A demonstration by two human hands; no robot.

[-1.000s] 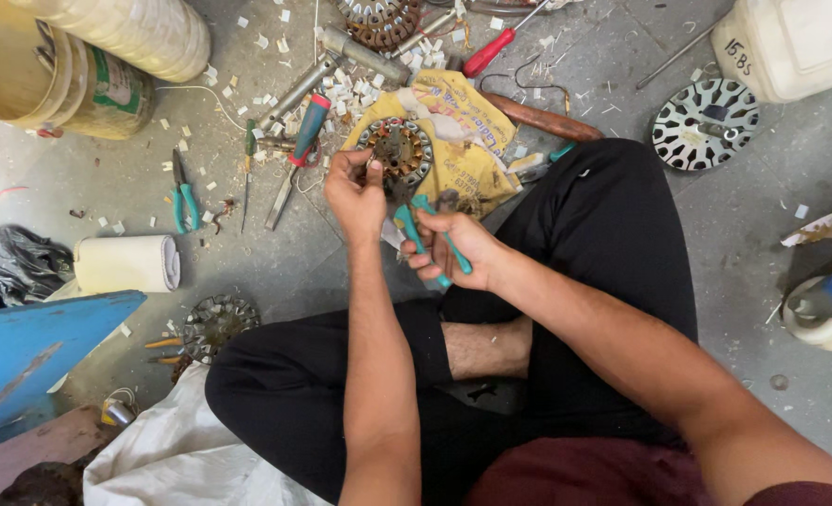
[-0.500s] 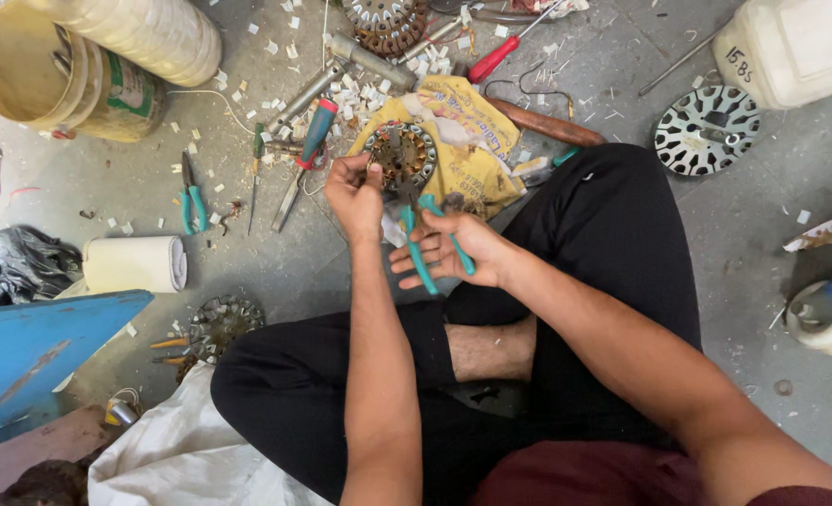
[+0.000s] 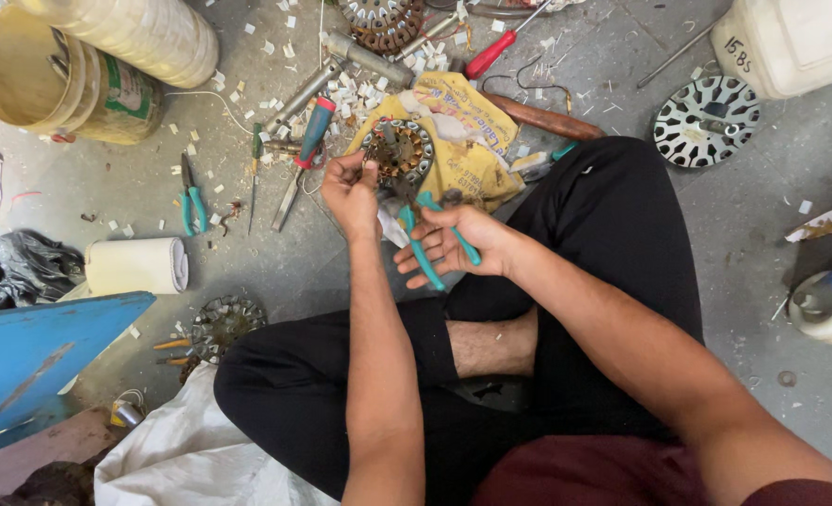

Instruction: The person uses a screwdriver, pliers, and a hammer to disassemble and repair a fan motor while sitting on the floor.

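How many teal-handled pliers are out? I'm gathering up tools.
2: one pair in the right hand, handles showing; one pair on the floor at left. More may be hidden.

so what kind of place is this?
Probably an informal motor-repair workshop, worked on the floor: a round copper-wound motor stator on a yellow cloth, a slotted round steel lamination disc, and teal-handled pliers in the right hand.

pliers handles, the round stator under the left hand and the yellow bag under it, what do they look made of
Pliers handles: smooth teal sleeves, probably plastic or rubber; the jaws look like dark metal.
Stator: grey slotted ring, apparently steel, with brownish windings that look like copper wire.
Yellow bag: thin and crumpled, probably printed plastic film or woven sack; which one cannot be told.
The left hand touches the stator; the right hand holds the pliers.
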